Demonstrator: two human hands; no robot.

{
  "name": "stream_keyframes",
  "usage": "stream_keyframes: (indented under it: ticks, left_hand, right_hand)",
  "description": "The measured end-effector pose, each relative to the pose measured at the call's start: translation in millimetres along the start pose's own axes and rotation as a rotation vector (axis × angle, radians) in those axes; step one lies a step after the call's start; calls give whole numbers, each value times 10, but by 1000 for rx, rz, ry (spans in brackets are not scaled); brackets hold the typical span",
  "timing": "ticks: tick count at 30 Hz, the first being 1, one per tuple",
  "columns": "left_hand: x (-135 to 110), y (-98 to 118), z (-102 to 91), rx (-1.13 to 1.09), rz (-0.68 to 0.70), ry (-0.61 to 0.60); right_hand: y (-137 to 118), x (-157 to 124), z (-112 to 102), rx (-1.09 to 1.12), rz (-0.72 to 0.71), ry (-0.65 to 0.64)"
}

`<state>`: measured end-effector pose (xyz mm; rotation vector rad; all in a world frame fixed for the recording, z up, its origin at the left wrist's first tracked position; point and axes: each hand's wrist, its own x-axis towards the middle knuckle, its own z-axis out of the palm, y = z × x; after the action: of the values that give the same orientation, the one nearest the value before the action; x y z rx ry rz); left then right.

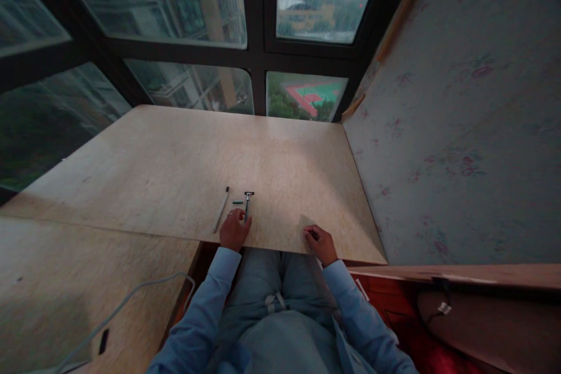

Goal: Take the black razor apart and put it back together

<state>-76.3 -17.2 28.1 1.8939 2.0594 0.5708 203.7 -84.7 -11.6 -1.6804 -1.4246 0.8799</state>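
My left hand (234, 231) is at the table's front edge, thumb and fingers closed around the lower end of a razor (248, 201). The razor's dark head points away from me. Just left of it lies a small dark green strip-like piece (237, 203), too small to name. Further left rests a slim whitish stick with a dark tip (221, 209), perhaps a toothbrush. My right hand (319, 242) rests on the table to the right, fingers curled together. Whether anything sits between those fingers is hidden.
The pale tabletop (197, 158) reaches back to dark-framed windows (258, 58). A floral-papered wall (456, 128) borders it on the right. At lower left, a grey cable (131, 292) crosses a second pale surface (52, 263).
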Motion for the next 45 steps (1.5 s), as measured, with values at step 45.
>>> stream_keyframes:
  ticks: [45]
  left_hand:
    - [-320, 205, 424, -500, 157, -60]
  right_hand:
    - [458, 269, -624, -214, -53, 348]
